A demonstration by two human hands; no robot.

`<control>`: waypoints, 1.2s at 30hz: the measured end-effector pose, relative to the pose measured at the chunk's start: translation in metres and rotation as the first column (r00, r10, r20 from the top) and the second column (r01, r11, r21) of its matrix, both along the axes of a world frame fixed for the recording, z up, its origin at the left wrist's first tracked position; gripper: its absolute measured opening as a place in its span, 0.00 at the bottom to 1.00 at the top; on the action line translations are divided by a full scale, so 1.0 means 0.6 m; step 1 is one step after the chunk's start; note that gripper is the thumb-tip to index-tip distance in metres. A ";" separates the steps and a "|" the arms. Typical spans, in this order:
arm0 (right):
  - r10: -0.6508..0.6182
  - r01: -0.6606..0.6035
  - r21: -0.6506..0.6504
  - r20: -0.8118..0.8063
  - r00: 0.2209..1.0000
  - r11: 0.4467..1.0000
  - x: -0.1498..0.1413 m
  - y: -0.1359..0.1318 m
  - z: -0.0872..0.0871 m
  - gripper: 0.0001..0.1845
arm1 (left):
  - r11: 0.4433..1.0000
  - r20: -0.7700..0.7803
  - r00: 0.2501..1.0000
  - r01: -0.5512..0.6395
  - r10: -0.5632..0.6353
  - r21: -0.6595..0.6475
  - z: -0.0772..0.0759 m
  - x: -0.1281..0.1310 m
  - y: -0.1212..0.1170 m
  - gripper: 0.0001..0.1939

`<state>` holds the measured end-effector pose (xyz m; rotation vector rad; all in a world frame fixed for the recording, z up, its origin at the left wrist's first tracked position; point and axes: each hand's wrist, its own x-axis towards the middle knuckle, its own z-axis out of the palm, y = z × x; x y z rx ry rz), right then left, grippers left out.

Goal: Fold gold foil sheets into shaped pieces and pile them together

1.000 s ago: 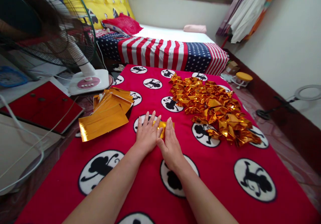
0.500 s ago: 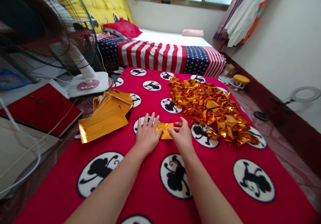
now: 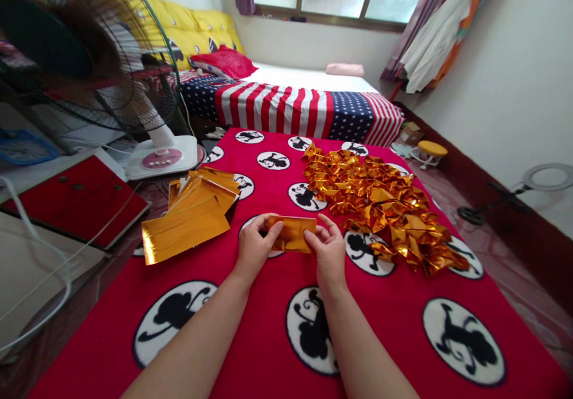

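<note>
A small folded sheet of gold foil paper (image 3: 293, 235) is held between my two hands, just above the red cloth. My left hand (image 3: 256, 241) pinches its left end, thumb on the face toward me. At the right end, my right hand (image 3: 329, 245) grips it between thumb and fingers. To the left lies a fanned stack of flat gold foil sheets (image 3: 188, 226). A large heap of folded gold foil pieces (image 3: 376, 196) spreads over the cloth on the right.
The red cloth (image 3: 380, 339) with monkey prints covers the table. A running fan (image 3: 163, 154) stands at the left beside a red panel (image 3: 76, 199). Behind is a bed with a striped, starred cover (image 3: 277, 107). A yellow stool (image 3: 432, 148) and a ring-light stand (image 3: 546, 177) are at the right.
My left hand was lying flat over the foil paper's left part with fingers spread; now it pinches that end. The paper has come up off the cloth, and my right hand has closed on it.
</note>
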<state>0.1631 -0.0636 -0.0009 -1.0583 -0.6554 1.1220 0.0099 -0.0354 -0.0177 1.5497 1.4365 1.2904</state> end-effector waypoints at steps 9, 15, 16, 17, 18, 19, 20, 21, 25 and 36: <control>0.020 -0.020 0.002 0.092 0.996 1.000 0.003 -0.002 -0.008 0.15 | 0.999 0.098 0.995 -0.008 0.013 -0.045 0.013 0.003 -0.003 0.13; 0.014 -0.018 0.030 0.134 0.991 0.999 0.004 0.000 -0.013 0.12 | 0.999 0.111 0.994 0.018 -0.013 -0.048 0.009 0.003 -0.003 0.13; 0.008 -0.012 0.031 0.140 0.990 0.999 0.004 0.001 -0.013 0.13 | 0.999 0.112 0.994 0.020 -0.014 -0.048 0.009 0.003 -0.004 0.13; 0.000 -0.004 0.030 0.150 0.989 1.000 0.005 0.002 -0.014 0.13 | 0.999 0.112 0.994 0.017 -0.012 -0.049 0.009 0.003 -0.004 0.14; -0.010 0.005 0.029 0.162 0.987 1.000 0.006 0.002 -0.014 0.13 | 0.999 0.110 0.994 0.012 -0.007 -0.049 0.009 0.002 -0.004 0.14; -0.017 0.012 0.028 0.175 0.985 1.000 0.006 0.003 -0.014 0.14 | 0.999 0.106 0.994 0.005 0.000 -0.049 0.011 0.002 -0.004 0.15; -0.018 0.014 0.027 0.185 0.983 1.000 0.007 0.003 -0.015 0.14 | 0.999 0.098 0.995 -0.003 0.007 -0.047 0.012 0.001 -0.005 0.17; -0.016 0.011 0.027 0.194 0.981 1.000 0.007 0.003 -0.015 0.14 | 0.999 0.085 0.996 -0.014 0.017 -0.043 0.014 0.001 -0.005 0.17; 0.004 -0.011 0.033 0.216 0.976 0.999 0.005 0.002 -0.016 0.14 | 0.997 -0.020 0.997 -0.071 0.070 -0.005 0.022 0.003 -0.009 0.17; 0.137 -0.130 -0.045 0.228 0.964 0.990 -0.015 -0.013 0.005 0.17 | 0.980 -0.035 0.981 -0.186 0.189 0.078 0.029 0.004 -0.011 0.19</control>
